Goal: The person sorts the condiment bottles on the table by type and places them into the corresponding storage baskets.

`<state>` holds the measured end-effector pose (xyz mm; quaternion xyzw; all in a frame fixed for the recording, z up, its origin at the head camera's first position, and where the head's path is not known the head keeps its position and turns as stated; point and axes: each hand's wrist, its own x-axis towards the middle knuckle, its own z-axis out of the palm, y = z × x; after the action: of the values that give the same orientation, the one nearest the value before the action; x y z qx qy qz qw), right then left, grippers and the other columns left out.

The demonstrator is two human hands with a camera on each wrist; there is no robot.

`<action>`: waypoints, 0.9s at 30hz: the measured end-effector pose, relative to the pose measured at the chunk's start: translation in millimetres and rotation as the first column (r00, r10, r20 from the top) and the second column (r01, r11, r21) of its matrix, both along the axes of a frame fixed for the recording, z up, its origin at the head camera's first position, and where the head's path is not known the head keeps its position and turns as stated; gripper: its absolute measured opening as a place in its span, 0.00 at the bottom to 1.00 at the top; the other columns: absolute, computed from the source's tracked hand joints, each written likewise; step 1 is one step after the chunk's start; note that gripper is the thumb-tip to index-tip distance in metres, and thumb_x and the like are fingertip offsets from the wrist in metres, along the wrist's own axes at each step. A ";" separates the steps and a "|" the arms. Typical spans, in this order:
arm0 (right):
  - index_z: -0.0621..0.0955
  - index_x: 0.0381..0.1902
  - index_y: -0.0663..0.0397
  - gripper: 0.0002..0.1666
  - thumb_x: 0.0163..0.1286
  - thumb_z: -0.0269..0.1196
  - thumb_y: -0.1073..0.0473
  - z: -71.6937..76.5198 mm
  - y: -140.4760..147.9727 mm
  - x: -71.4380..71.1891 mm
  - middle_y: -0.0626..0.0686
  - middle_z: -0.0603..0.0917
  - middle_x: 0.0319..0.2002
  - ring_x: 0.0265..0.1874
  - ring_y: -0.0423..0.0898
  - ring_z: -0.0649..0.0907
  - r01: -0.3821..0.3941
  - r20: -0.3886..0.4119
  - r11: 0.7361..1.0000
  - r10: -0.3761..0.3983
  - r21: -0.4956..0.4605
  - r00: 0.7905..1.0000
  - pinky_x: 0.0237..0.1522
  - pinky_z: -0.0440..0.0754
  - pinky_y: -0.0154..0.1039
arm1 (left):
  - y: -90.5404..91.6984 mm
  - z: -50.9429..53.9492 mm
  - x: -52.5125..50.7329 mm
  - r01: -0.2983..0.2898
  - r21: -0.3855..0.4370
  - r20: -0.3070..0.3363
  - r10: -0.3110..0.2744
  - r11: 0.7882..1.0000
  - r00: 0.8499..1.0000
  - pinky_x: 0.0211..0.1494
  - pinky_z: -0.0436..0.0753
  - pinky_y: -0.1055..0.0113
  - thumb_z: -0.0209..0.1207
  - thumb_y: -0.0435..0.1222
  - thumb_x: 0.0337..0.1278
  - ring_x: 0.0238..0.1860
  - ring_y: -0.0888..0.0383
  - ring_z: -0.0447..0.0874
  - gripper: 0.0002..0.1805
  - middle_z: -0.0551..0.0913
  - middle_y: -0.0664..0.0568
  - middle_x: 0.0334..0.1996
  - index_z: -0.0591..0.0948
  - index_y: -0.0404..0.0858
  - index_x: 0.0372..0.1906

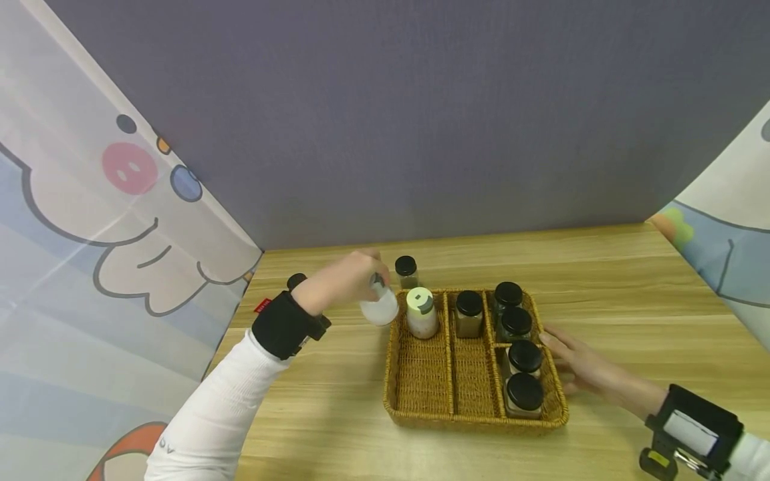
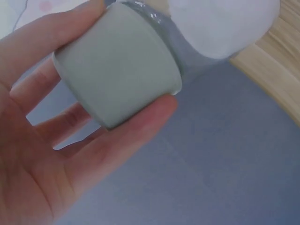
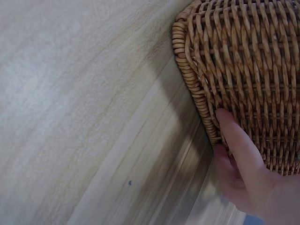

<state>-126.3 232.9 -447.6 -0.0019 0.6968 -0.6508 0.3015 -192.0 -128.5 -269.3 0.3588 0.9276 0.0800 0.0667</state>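
My left hand (image 1: 345, 279) holds a seasoning jar (image 1: 380, 308) with white contents, just off the basket's back left corner. In the left wrist view its thumb and fingers grip the smooth grey-green cap (image 2: 119, 70). A matching jar with a pale green cap (image 1: 421, 314) stands at the back of the left compartment of the wicker basket (image 1: 448, 422). On the other side, my right hand (image 1: 580, 364) touches the basket's right wall. Its fingers lie against the weave (image 3: 253, 79) in the right wrist view, near the rim.
One black-lidded jar (image 1: 469, 314) stands in the middle compartment. Two pairs of black-lidded jars (image 1: 525, 394) fill the right compartments. Behind the basket stands another black-lidded jar (image 1: 406, 270); a further black lid (image 1: 296, 280) shows behind the left wrist. A grey panel (image 1: 421, 133) rises behind the wooden table (image 1: 650, 294).
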 end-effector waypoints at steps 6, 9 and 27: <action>0.30 0.66 0.60 0.43 0.71 0.38 0.44 -0.4 0.2 -0.7 0.78 0.40 0.61 0.57 0.73 0.57 0.001 0.005 1.000 -0.001 -0.011 1.000 0.41 0.76 0.56 | 10.3 3.3 9.9 0.042 -0.016 0.015 -0.042 0.999 0.999 0.31 0.75 0.75 0.63 0.27 0.39 0.33 0.58 0.74 0.12 0.74 0.49 0.33 0.83 0.37 0.35; 0.30 0.66 0.60 0.43 0.71 0.39 0.44 -0.7 0.4 -0.8 0.78 0.39 0.61 0.57 0.74 0.56 0.001 0.005 1.000 -0.001 -0.008 1.000 0.41 0.76 0.56 | 15.0 3.4 15.3 0.069 -0.028 0.009 -0.069 0.997 0.998 0.30 0.75 0.75 0.63 0.27 0.39 0.33 0.58 0.73 0.11 0.73 0.50 0.33 0.82 0.37 0.34; 0.30 0.66 0.59 0.42 0.71 0.38 0.44 -1.4 -0.1 -1.3 0.78 0.42 0.62 0.57 0.73 0.57 0.002 0.003 1.000 -0.002 -0.006 1.000 0.41 0.77 0.55 | 35.0 -5.4 29.4 0.179 -0.092 -0.009 -0.180 0.980 0.984 0.30 0.70 0.76 0.63 0.29 0.41 0.28 0.61 0.70 0.11 0.70 0.54 0.29 0.83 0.39 0.35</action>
<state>-127.5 232.9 -449.0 -0.0011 0.6945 -0.6530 0.3021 -162.6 -93.5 -274.7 0.4383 0.8946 0.0283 0.0819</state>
